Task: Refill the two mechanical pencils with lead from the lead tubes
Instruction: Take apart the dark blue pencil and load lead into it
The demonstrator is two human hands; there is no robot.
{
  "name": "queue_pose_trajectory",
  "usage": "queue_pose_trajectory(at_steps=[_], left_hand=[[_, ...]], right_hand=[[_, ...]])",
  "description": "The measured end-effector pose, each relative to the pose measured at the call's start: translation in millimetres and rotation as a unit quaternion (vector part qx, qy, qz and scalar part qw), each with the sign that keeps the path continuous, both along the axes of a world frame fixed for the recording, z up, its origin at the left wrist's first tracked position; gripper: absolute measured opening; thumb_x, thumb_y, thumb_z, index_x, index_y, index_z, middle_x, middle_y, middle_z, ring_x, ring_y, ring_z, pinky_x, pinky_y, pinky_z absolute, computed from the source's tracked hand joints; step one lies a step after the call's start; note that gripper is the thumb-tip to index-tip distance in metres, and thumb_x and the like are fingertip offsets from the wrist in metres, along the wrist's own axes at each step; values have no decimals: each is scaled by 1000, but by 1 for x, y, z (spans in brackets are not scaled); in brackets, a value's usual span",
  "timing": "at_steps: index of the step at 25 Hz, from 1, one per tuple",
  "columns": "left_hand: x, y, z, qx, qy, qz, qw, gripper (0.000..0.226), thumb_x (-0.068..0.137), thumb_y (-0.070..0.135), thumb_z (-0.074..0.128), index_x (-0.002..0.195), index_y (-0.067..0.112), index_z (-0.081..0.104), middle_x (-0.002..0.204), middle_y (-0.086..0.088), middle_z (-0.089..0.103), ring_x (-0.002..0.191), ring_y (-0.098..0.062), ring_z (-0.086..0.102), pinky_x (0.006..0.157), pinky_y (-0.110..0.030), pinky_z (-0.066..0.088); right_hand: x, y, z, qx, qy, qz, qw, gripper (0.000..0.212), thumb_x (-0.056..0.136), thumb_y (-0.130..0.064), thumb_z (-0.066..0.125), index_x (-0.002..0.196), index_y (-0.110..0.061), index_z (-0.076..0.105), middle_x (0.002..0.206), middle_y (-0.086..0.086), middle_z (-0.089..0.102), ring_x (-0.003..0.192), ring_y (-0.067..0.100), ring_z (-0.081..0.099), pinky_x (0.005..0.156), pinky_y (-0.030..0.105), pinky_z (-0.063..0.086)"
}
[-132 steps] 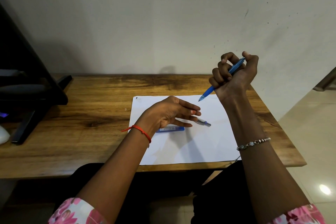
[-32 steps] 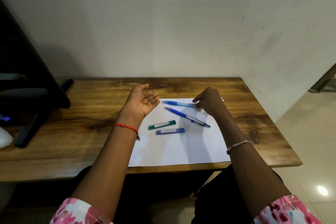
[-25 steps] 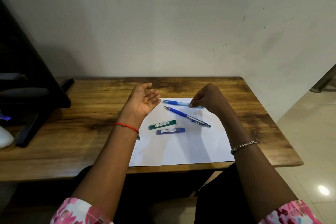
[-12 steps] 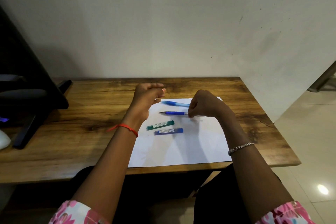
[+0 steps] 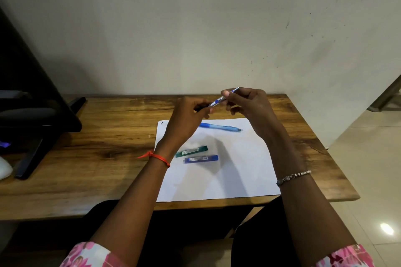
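Nearest to the camera are two pink flowered sleeves (image 5: 86, 254), and from them both forearms reach forward over the wooden desk (image 5: 86, 158). The left wrist wears a red thread (image 5: 158, 157) and the right wrist a silver bracelet (image 5: 293, 176). Under the arms a white sheet of paper (image 5: 227, 180) lies on the desk. On the sheet, just beside the left wrist, lies the blue lead tube (image 5: 201, 159), and close behind it, almost parallel, the green lead tube (image 5: 191, 151). Farther on the sheet, near its far edge, the light blue pencil (image 5: 220, 127) lies flat.

Above that edge both grips are raised and hold the dark blue pencil (image 5: 221, 98) in the air between them. The left grip (image 5: 186, 119) has its fingers curled around the lower end, and the right grip (image 5: 249, 104) pinches the upper end. The pencil is tilted, higher on the right side. At the far left a black stand (image 5: 43, 115) rests on the desk, and behind all is a pale wall (image 5: 195, 28).
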State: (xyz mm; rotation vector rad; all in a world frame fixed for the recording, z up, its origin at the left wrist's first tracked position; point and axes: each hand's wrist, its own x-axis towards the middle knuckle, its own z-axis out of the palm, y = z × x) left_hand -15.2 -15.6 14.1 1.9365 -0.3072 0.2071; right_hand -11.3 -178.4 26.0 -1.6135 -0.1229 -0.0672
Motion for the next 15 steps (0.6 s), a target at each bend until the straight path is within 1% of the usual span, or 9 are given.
queue_pose_trajectory(at_steps=[2,4,5,7,8,11,13,15], left_hand=[[2,1,1,-8,17,3,1000,23,82,3,64,105,2,68,83,-4,65,63,-4,60,64,-14,52],[2,1,1,-4,26,5,1000,23,82,6,65,104,2,68,78,-4,63,56,-1,58,58,-12,49],[3,1,1,-6,31,8,999,23,82,7,65,104,2,68,78,-4,63,56,-2,57,57,-11,47],[3,0,2,-21,41,7,999,22,82,8,65,103,3,68,81,-6,64,64,-9,57,61,-13,46],[3,0,2,-25,41,4,999,21,82,9,65,103,3,68,82,-7,65,66,-9,57,62,-12,45],[2,-1,2,-21,32,-1,999,21,84,11,63,102,4,68,77,-1,65,61,1,58,57,-3,41],[1,-2,2,-25,32,-3,999,20,85,12,62,102,5,68,71,5,63,56,9,57,56,-1,40],[1,-2,3,-22,30,-4,999,21,85,13,62,104,6,68,67,9,62,55,12,56,56,0,40]], right_hand=[[1,0,-1,31,-6,-11,999,14,84,-19,64,88,-8,72,69,1,69,62,15,57,56,24,45],[2,2,-1,38,-15,-22,999,19,87,-20,61,93,-6,72,70,0,69,64,14,58,55,24,45],[2,2,-1,40,-18,-31,999,21,88,-21,59,94,-6,72,70,-1,69,64,13,58,55,23,45],[2,2,-1,47,-25,-52,997,21,89,-21,58,93,-5,72,73,1,69,65,12,58,54,23,45],[2,2,0,57,-27,-61,996,19,88,-19,59,92,-5,72,75,2,70,65,12,58,53,23,45],[4,1,0,86,-29,-94,991,16,85,-15,64,91,-2,71,76,8,68,67,16,60,52,22,46],[4,2,-1,89,-34,-112,989,16,83,-14,66,90,-1,71,72,8,67,64,16,60,51,22,47],[5,2,-1,98,-32,-128,986,15,82,-14,67,88,-1,71,67,6,66,60,16,60,49,22,47]])
